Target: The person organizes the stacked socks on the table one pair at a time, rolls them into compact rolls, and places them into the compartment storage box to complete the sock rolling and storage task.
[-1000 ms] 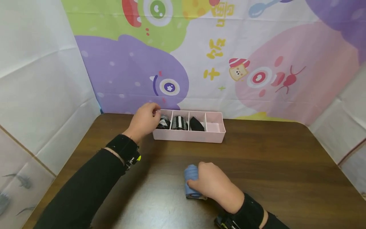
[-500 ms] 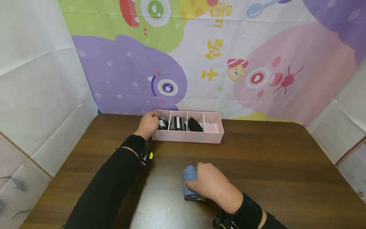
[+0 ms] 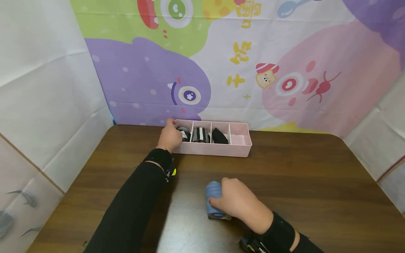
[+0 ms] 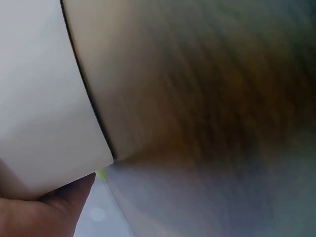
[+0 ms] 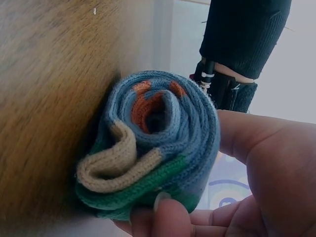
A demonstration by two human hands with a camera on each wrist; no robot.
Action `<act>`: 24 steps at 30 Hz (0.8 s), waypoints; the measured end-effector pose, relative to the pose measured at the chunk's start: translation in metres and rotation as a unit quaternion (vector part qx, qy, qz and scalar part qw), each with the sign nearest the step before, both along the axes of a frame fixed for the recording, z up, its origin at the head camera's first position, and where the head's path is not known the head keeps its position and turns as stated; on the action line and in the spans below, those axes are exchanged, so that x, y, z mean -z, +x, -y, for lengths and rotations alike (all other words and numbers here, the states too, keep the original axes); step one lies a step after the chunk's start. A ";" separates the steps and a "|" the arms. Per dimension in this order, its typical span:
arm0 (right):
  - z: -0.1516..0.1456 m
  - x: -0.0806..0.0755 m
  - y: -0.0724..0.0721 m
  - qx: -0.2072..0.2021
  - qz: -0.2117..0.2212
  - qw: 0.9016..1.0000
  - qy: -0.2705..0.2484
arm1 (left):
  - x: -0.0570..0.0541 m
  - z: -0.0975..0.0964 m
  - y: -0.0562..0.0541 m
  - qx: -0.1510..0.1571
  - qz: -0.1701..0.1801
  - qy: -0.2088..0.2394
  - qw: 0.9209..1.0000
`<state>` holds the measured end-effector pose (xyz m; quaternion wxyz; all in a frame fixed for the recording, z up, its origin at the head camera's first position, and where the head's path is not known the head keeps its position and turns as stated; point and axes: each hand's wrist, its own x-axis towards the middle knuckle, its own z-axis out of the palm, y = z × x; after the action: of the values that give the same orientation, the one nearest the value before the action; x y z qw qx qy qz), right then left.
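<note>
A rolled pair of socks point(image 3: 213, 197), mostly blue, rests on the table near the middle. My right hand point(image 3: 239, 201) grips it from the right side. In the right wrist view the spiral end of the roll point(image 5: 170, 133) shows orange, beige and green parts between thumb and fingers. At the far edge, my left hand point(image 3: 169, 137) holds the left end of a pale pink divided box point(image 3: 215, 150). The left wrist view shows the box's outer wall point(image 4: 44, 94) with part of the hand point(image 4: 39, 217) around its corner.
Within the box, the left compartment has a black-and-white roll point(image 3: 184, 134), the second a striped roll point(image 3: 200, 135), the third a black folded item point(image 3: 219, 136). A cartoon-printed cloth point(image 3: 152, 77) hangs behind the brown table point(image 3: 303, 175).
My left hand has come down from over the left compartment and now holds the box's left end, with the forearm swung rightward. The right hand stays on the rolled socks.
</note>
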<state>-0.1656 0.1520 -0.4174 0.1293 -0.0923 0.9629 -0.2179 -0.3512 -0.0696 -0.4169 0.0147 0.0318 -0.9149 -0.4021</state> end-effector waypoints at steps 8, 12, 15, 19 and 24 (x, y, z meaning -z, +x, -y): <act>0.000 0.002 0.002 -0.003 -0.006 1.000 -0.014 | -0.006 0.001 0.004 0.024 -0.002 -0.065 0.998; 0.003 0.005 0.005 -0.012 -0.008 1.000 -0.026 | -0.007 0.002 0.005 0.031 0.005 -0.062 0.998; 0.004 0.006 0.005 -0.016 -0.007 1.000 -0.025 | -0.006 0.002 0.004 0.032 0.016 -0.058 0.998; 0.003 0.006 0.003 -0.027 -0.007 1.000 -0.013 | -0.006 0.003 0.001 0.031 0.019 -0.056 0.998; 0.001 0.003 -0.001 -0.063 0.006 0.998 0.013 | -0.006 0.005 0.000 0.039 0.030 -0.054 0.997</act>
<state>-0.1666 0.1513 -0.4203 0.1498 -0.1501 0.9571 -0.1976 -0.3511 -0.0751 -0.4108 -0.0268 0.0069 -0.9358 -0.3514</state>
